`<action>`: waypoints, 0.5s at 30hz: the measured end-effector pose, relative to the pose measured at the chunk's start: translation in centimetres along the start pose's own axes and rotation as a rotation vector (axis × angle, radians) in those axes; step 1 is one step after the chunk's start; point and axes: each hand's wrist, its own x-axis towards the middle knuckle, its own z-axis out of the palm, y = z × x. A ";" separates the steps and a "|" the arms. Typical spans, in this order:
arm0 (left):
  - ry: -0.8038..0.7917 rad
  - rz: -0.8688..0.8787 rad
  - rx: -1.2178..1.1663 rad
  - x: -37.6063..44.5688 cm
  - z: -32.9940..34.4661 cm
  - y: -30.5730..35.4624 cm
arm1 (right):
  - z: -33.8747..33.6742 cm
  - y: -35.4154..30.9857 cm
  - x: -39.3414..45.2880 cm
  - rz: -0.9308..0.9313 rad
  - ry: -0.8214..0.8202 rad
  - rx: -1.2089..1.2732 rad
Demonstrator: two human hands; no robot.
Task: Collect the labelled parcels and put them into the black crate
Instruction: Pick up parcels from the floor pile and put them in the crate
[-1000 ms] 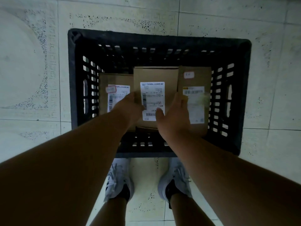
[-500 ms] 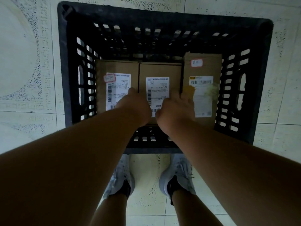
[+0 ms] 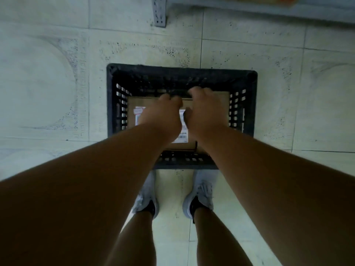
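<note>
The black crate stands on the tiled floor in front of my feet. Three brown labelled parcels lie flat side by side in its bottom. The left parcel shows a white label corner. Between my wrists I see the middle parcel and part of its label. Only the far corner of the right parcel shows. My left hand and my right hand hover over the crate with fingers curled in, and nothing is visible in either. My hands and forearms hide most of the parcels.
My grey shoes stand just behind the crate's near wall. A grey metal bracket and the lower edge of a shelf or counter lie at the far side. Pale floor tiles surround the crate.
The view has pulled up and back, so the crate looks smaller. Both hands have left the middle parcel, which now lies flat between the other two, and they have moved toward the crate's far wall.
</note>
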 end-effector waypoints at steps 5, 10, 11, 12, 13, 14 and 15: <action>0.234 0.087 -0.201 -9.7 -12.9 6.0 | -14.5 -4.8 -8.4 0.040 0.233 0.202; 0.399 0.272 -0.409 -21.0 -23.9 12.5 | -27.9 -9.6 -19.1 0.187 0.458 0.379; 0.413 0.304 -0.448 -23.1 -25.7 13.9 | -30.3 -10.2 -21.2 0.215 0.496 0.429; 0.425 0.339 -0.476 -25.1 -27.2 15.3 | -32.5 -10.6 -23.3 0.239 0.526 0.478; 0.433 0.377 -0.491 -26.8 -28.6 16.6 | -34.6 -10.9 -25.2 0.259 0.554 0.519; 0.433 0.423 -0.492 -28.4 -29.9 17.8 | -36.5 -10.9 -27.0 0.276 0.586 0.548; 0.429 0.476 -0.480 -29.7 -31.1 19.0 | -38.4 -10.7 -28.7 0.292 0.627 0.568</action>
